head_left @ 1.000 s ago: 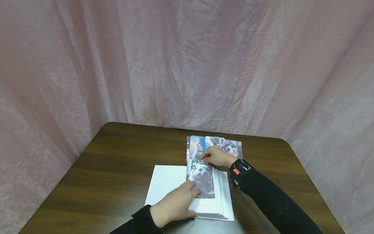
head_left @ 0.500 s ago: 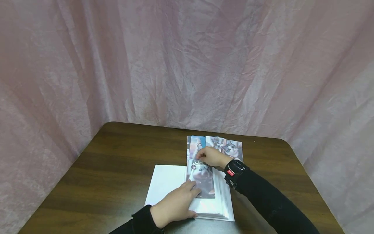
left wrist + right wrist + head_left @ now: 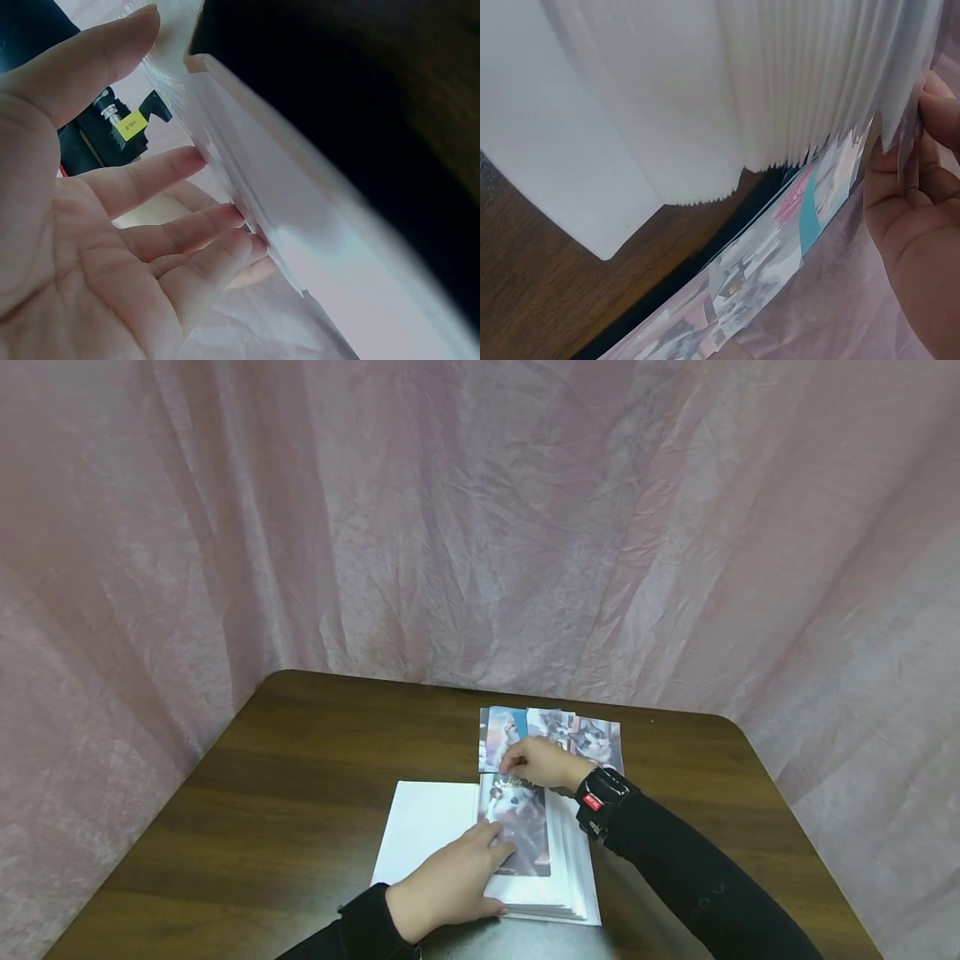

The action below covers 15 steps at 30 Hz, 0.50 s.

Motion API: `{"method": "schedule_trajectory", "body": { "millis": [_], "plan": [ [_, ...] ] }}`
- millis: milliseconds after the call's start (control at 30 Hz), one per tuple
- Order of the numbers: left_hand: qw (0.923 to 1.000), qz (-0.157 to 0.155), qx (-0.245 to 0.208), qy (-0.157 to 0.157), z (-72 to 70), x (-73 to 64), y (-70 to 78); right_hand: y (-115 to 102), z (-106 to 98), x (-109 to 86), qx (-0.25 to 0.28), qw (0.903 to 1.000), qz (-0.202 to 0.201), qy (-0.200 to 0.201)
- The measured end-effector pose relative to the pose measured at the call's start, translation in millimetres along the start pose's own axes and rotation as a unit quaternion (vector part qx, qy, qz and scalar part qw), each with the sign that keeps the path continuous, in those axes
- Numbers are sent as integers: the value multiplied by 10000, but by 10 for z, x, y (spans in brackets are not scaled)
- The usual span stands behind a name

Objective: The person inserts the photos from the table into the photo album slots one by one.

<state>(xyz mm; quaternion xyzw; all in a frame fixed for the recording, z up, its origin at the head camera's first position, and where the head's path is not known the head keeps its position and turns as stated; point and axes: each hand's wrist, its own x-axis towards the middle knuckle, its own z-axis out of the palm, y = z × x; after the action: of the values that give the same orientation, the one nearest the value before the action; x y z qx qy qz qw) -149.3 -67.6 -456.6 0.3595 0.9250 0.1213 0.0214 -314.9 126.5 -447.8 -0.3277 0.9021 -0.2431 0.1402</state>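
Observation:
A white photo album [image 3: 431,818] lies spread on the table, its stack of page sleeves on the right side. On the top page is a photo [image 3: 516,827] of a fluffy pale cat with a crown. My right hand [image 3: 546,762] pinches the photo's far edge between thumb and fingers; in the right wrist view this hand [image 3: 919,217] is at the page sleeves' edge [image 3: 817,82]. My left hand [image 3: 453,881] rests on the page and the photo's near left part. Seen from the left wrist, its extended fingers [image 3: 187,232] touch the page surface.
Several cat photos [image 3: 592,739] lie overlapping just beyond the album, partly behind my right hand. The brown wooden table [image 3: 300,760] extends to both sides. A pink curtain [image 3: 480,527] hangs behind its far edge.
The photo has slid slightly toward me on the page. My right hand has shifted a little left along its far edge. The left hand stays in place.

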Motion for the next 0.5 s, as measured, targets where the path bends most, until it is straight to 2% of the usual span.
{"method": "schedule_trajectory", "body": {
  "millis": [333, 500],
  "plan": [
    [10000, -51, -33, -54, 10, 12, -7, -34, -2, -56, 508, 9982, -46, -312],
    [10000, -18, -1, 17, 25, 10, -10, -40, -3, -74, 457, 9982, -155, -353]
  ]
}}
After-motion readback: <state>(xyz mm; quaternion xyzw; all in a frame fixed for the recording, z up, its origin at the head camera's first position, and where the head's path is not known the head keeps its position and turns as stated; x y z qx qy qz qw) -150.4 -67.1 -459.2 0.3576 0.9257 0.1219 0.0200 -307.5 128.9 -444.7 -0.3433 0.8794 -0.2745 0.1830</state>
